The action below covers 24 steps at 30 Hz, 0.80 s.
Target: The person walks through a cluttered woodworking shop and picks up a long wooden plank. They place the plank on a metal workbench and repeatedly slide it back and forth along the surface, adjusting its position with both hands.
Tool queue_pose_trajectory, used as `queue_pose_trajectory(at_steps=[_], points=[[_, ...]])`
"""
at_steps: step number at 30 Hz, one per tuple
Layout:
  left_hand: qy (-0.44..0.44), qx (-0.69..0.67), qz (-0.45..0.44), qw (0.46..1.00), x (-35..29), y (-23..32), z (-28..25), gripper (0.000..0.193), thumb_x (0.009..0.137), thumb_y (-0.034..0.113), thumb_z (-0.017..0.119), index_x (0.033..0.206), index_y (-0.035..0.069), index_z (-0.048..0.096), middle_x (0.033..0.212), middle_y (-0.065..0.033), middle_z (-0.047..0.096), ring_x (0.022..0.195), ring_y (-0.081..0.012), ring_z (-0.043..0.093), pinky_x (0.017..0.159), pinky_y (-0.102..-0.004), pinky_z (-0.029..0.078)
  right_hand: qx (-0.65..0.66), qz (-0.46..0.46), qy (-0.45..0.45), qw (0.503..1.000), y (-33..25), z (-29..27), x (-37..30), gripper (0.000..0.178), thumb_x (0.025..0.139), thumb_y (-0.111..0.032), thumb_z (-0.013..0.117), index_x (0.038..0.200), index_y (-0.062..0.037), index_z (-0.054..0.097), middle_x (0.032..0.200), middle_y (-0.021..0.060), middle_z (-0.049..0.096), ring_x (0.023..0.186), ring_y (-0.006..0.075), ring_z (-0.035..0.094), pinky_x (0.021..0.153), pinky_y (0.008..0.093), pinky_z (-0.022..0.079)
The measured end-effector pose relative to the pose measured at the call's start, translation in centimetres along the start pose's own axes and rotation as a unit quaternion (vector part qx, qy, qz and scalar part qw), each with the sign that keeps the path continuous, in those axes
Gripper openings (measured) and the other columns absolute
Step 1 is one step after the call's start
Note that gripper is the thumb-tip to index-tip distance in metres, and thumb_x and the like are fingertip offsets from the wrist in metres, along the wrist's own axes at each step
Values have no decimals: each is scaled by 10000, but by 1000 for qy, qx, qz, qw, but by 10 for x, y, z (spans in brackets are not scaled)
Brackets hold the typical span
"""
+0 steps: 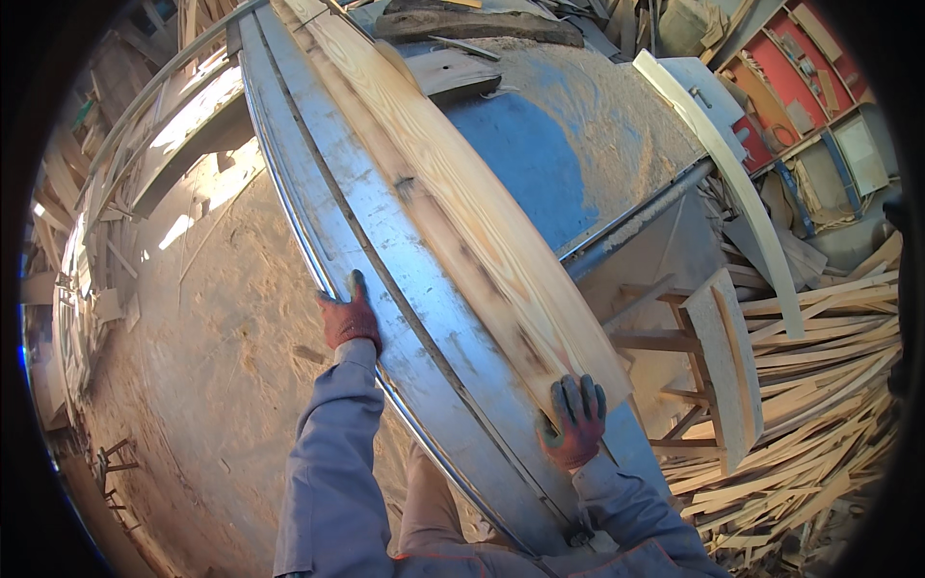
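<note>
A long pale wooden plank (pixel 453 193) lies lengthwise on the grey metal sliding table (pixel 385 231) of a saw bench. My right hand (pixel 575 420), in a red and dark glove, presses flat on the plank's near end. My left hand (pixel 349 315), in a red glove, grips the left edge rail of the metal table. Both arms wear grey sleeves.
A blue machine top (pixel 540 154) dusted with sawdust lies right of the plank. A wooden stool (pixel 718 371) and a heap of thin wood offcuts (pixel 819 385) fill the right. Sawdust covers the floor (pixel 212 366) at left. Red shelves (pixel 800 77) stand far right.
</note>
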State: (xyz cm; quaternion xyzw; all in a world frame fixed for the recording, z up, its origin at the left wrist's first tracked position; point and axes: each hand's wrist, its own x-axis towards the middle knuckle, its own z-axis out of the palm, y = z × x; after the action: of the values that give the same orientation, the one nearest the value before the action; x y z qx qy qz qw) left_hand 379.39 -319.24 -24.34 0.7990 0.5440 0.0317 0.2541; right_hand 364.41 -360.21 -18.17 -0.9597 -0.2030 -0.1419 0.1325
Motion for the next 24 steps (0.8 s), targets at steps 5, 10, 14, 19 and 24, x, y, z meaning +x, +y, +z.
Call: queue_pose_trajectory(at_steps=[5,10,14,19,24], points=[[8,-19,11,1000,6,1,3,1124,844,845,621,1576,24,389,1379,-292,647,1238,-467,654,1037,-540,522,-7,-7,13,1000,-2,2,5,575,841,-263,768,1383,-101,668,1460,150,614,1353,448,547,1140,593,414],[10,-31,14,999,13,5,1,1099,842,824,649,1556,25,404,1357,-299,657,1234,-469,656,1027,-545,524,-11,-8,11,1000,-3,5,10,584,838,-266,769,1388,-102,665,1463,150,613,1355,448,544,1140,594,413],[6,-22,1,1000,17,9,-1,1083,841,817,659,1542,28,417,1355,-301,659,1231,-467,659,1025,-545,525,-11,-11,10,1000,-4,5,15,586,841,-267,767,1393,-100,661,1463,153,611,1359,452,538,1141,597,411],[5,-28,7,1000,24,12,-1,1089,845,822,649,1551,28,405,1380,-297,646,1255,-460,648,1042,-540,517,-13,-12,11,1000,-7,8,21,574,858,-268,758,1397,-97,658,1460,161,611,1348,457,546,1127,600,420],[0,-28,7,1000,30,17,-3,1104,854,832,627,1570,27,380,1407,-294,629,1280,-451,637,1060,-535,508,-8,-17,16,1000,-9,12,29,546,876,-263,746,1389,-92,664,1440,165,623,1324,459,566,1100,591,446]])
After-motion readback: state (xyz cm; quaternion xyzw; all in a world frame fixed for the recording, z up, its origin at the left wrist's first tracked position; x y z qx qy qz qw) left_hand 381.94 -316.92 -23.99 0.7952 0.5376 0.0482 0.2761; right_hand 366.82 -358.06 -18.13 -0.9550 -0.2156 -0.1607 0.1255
